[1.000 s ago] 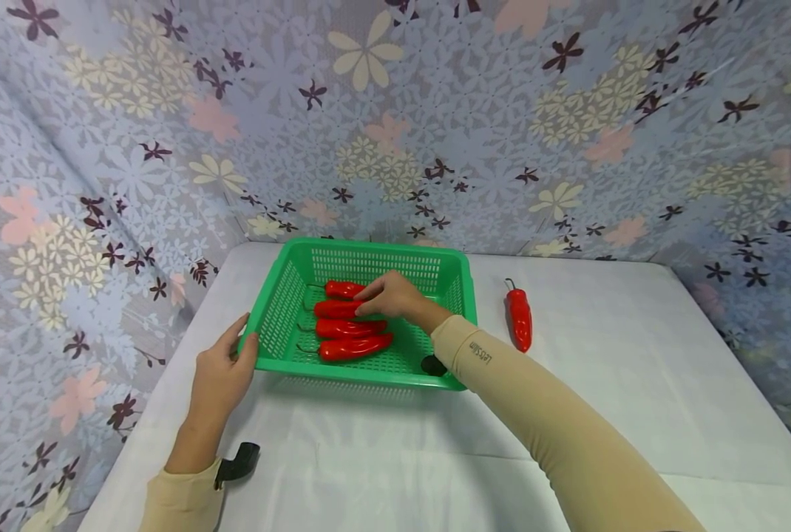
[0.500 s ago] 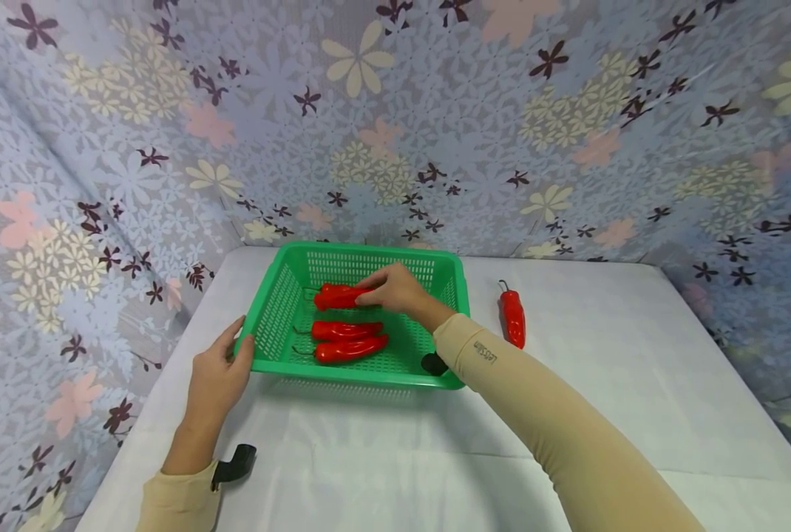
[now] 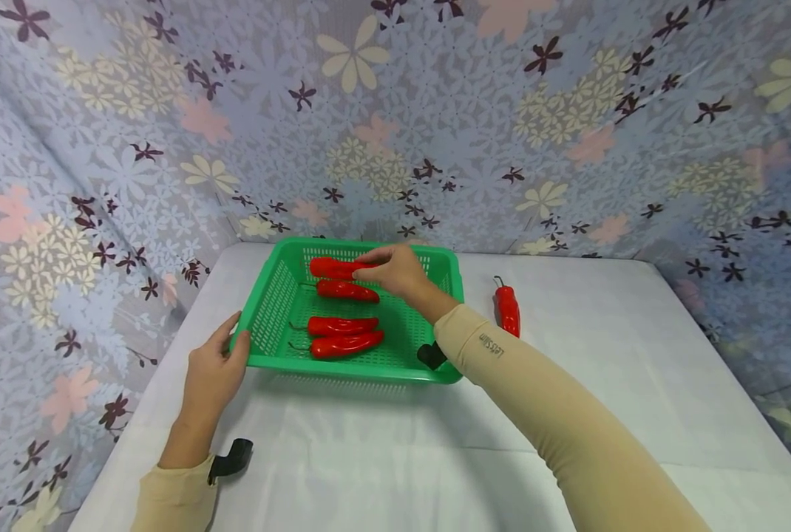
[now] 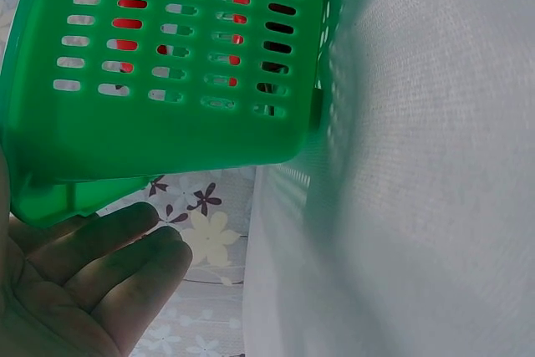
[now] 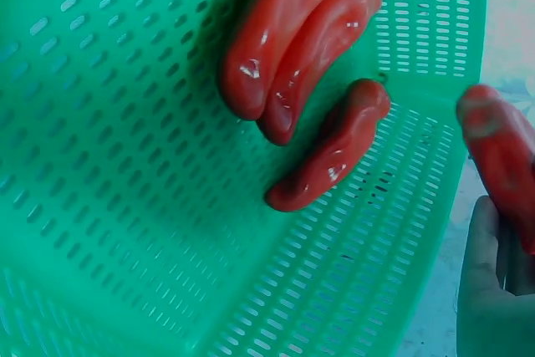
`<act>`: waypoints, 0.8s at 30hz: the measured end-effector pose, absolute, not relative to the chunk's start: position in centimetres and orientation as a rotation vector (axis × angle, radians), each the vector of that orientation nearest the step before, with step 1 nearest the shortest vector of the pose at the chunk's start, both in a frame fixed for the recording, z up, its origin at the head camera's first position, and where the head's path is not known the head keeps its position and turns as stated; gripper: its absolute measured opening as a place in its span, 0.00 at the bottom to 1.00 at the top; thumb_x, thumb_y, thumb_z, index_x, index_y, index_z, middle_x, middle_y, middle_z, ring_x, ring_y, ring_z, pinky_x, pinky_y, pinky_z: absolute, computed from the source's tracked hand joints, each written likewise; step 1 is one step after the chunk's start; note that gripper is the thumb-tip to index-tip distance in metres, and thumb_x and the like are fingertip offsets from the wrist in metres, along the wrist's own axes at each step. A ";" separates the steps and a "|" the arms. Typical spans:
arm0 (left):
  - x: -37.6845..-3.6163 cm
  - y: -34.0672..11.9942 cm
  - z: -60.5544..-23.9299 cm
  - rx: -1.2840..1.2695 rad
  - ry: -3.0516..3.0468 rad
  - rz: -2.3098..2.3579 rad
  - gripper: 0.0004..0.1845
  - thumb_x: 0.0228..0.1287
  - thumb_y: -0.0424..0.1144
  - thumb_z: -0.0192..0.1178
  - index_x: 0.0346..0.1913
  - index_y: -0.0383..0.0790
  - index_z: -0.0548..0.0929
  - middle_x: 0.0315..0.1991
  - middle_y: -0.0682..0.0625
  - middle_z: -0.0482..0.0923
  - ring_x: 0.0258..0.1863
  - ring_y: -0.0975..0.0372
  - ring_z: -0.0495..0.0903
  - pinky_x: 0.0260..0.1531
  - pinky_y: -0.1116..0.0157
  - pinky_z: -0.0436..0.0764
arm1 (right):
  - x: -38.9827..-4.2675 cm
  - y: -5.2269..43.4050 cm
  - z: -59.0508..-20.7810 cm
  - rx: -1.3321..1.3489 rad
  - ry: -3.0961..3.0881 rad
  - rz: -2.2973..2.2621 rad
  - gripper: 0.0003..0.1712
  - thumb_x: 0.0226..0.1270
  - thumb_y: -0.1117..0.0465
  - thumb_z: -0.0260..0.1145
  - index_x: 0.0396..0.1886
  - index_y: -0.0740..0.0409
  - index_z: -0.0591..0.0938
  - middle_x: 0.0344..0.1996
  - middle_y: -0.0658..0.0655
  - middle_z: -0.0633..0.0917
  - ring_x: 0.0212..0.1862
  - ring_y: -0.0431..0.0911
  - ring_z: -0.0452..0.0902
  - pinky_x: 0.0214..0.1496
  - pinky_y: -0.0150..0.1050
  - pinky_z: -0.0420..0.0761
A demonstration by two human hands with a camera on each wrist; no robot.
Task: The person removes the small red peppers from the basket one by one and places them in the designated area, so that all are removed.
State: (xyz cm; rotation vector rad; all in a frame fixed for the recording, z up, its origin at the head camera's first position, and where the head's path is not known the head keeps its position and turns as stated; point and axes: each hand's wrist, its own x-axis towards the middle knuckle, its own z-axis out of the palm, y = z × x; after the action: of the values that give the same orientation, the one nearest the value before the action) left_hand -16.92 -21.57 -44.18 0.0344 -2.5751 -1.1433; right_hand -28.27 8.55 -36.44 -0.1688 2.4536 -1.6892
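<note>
My right hand (image 3: 398, 273) pinches a red chili pepper (image 3: 332, 268) by one end, above the back part of a green plastic basket (image 3: 355, 374). In the right wrist view this held pepper (image 5: 501, 152) shows past the basket's rim, at the right edge. Three more red peppers lie in the basket: one at the back (image 3: 347, 290) and a pair (image 3: 342, 326) side by side nearer the front. My left hand (image 3: 214, 373) holds the basket's left rim, thumb over it; in the left wrist view its fingers (image 4: 138, 277) reach beneath the rim.
Another red pepper (image 3: 508, 310) lies on the white-covered table (image 3: 602, 355), right of the basket and partly behind my right sleeve (image 3: 528, 377). Flower-patterned cloth (image 3: 395, 133) rises behind and beside the table. Dark wrist cameras (image 3: 232, 459) are strapped on.
My right hand has lifted a pepper from the row and carried it backward over the farthest pepper, leaving a gap in the row. My left hand stays at the rim.
</note>
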 end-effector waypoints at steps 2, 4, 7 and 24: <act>-17.0 -21.5 -44.1 0.038 -2.577 -1.135 0.28 0.78 0.48 0.48 0.72 0.35 0.72 0.50 0.31 0.82 0.43 0.43 0.86 0.37 0.45 0.83 | -28.2 8.6 -36.2 -0.153 2.444 -1.720 0.14 0.61 0.61 0.77 0.47 0.54 0.90 0.45 0.51 0.87 0.46 0.47 0.81 0.47 0.47 0.81; -16.9 -21.5 -44.1 0.039 -2.579 -1.134 0.28 0.78 0.48 0.49 0.72 0.35 0.72 0.50 0.31 0.82 0.43 0.42 0.86 0.36 0.45 0.83 | -28.2 8.7 -36.0 -0.128 2.448 -1.741 0.13 0.61 0.60 0.77 0.46 0.54 0.90 0.44 0.51 0.87 0.45 0.47 0.81 0.45 0.45 0.81; -16.9 -21.4 -44.0 0.040 -2.583 -1.137 0.28 0.77 0.48 0.49 0.71 0.35 0.72 0.50 0.31 0.83 0.44 0.42 0.86 0.36 0.45 0.83 | -28.0 8.9 -35.6 -0.110 2.459 -1.781 0.12 0.60 0.60 0.77 0.44 0.54 0.90 0.43 0.52 0.87 0.45 0.48 0.81 0.45 0.44 0.81; -16.5 -21.2 -43.6 0.053 -2.551 -1.154 0.27 0.77 0.47 0.50 0.71 0.37 0.73 0.51 0.32 0.82 0.45 0.43 0.86 0.39 0.45 0.81 | -27.1 10.4 -33.9 -0.117 2.520 -1.958 0.10 0.59 0.61 0.78 0.39 0.58 0.89 0.39 0.55 0.87 0.41 0.50 0.81 0.43 0.50 0.81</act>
State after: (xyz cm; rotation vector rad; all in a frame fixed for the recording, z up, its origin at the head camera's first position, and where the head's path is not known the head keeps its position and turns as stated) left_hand -16.53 -21.22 -43.59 0.0528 -2.5510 -1.1542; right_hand -27.11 10.43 -33.93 -0.1171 2.5203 -1.9583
